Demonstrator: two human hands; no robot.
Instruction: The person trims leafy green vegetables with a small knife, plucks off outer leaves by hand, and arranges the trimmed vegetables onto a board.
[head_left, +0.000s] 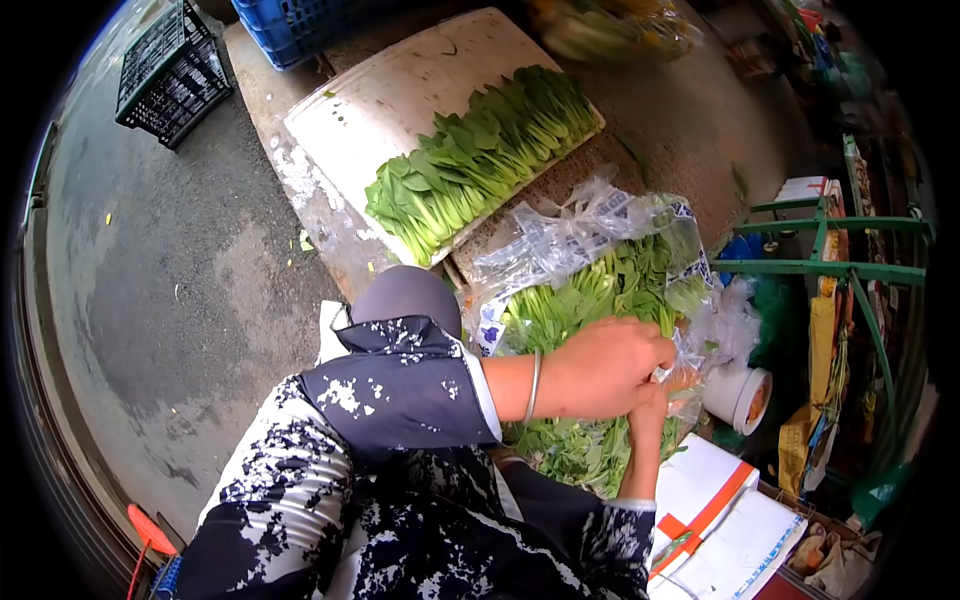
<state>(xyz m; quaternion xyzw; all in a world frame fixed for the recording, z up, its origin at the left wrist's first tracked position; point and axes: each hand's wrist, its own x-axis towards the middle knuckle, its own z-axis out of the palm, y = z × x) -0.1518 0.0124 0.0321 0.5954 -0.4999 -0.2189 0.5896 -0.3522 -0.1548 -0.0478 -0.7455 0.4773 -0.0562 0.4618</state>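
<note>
My left hand, with a metal bangle at its wrist, is closed and meets my right hand over a clear plastic bag. A tiny white bit shows at the fingers; what it is I cannot make out. Only part of my right hand shows, its fingers mostly hidden behind the left. Leafy green vegetables lie in the opened bag just beyond my hands. More loose greens lie below my wrists.
A row of leafy greens lies along a white board. A blue crate and a black crate stand at upper left. To the right are a white bucket, a green metal frame and a white box with red tape.
</note>
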